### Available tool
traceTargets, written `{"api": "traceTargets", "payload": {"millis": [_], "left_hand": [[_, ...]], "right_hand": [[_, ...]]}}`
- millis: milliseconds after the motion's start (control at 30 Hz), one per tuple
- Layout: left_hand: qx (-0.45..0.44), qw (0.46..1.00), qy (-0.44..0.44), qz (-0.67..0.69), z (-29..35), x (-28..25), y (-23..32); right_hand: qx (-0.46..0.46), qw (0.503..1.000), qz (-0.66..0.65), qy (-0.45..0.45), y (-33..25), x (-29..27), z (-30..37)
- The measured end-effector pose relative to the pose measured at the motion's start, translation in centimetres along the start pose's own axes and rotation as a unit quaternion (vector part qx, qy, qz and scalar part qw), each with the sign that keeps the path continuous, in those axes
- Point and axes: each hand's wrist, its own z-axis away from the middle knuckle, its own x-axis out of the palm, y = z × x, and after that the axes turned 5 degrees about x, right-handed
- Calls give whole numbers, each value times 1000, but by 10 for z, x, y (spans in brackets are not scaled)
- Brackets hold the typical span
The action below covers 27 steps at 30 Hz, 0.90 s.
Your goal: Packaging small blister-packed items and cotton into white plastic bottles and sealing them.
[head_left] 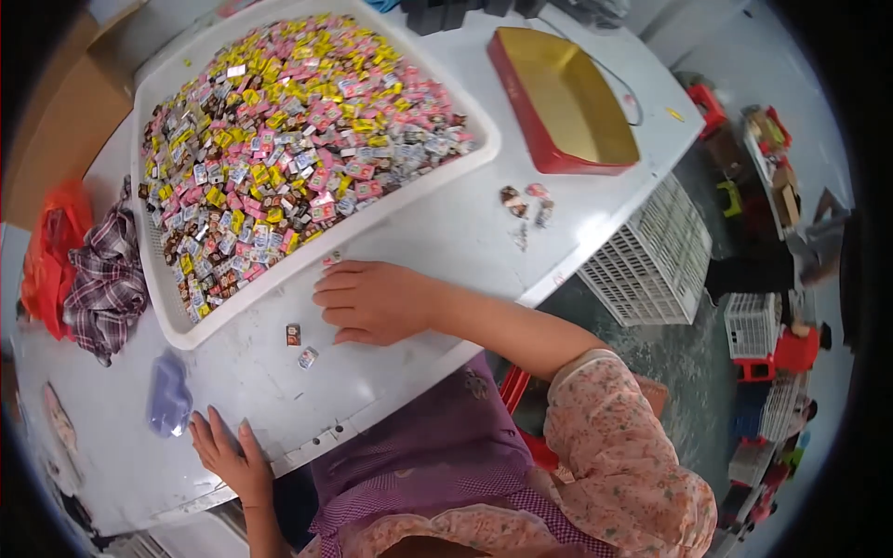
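A large white tray [423,175] is heaped with small wrapped sweets [279,149] in pink, yellow, brown and white. In front of its near edge, my right hand [367,302] rests palm down on the table, its fingers stretched to the left. Whatever lies under that palm is hidden. Beside its fingers are a brown wrapped sweet [293,334] and a whitish one [308,357]; a pinkish piece [332,259] shows past the fingertips. My left hand [231,462] lies with fingers spread at the table's near edge, beside a translucent purple plastic tray [168,395], holding nothing.
A red box with a gold inside [569,102] stands at the back right of the white table [409,246], near several loose wrappers [521,206]. Plaid cloth [107,274] and a red bag [58,251] lie left. White crates [656,256] stand on the floor to the right.
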Motion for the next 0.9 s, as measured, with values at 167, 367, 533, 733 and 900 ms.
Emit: {"api": "traceTargets", "payload": {"millis": [167, 367, 533, 733, 900], "left_hand": [[8, 999, 26, -17, 3, 8, -1], [30, 998, 50, 22, 10, 4, 3], [50, 990, 75, 105, 10, -2, 8], [4, 908, 259, 329, 2, -12, -30], [-16, 904, 372, 211, -90, -67, -116]], "right_hand": [[44, 998, 53, -4, -13, 3, 4], [192, 975, 116, 8, -46, 25, 15], [260, 962, 59, 59, -69, 18, 22], [250, 965, 65, 48, -81, 14, 11], [263, 961, 81, 37, -83, 14, 8]]}}
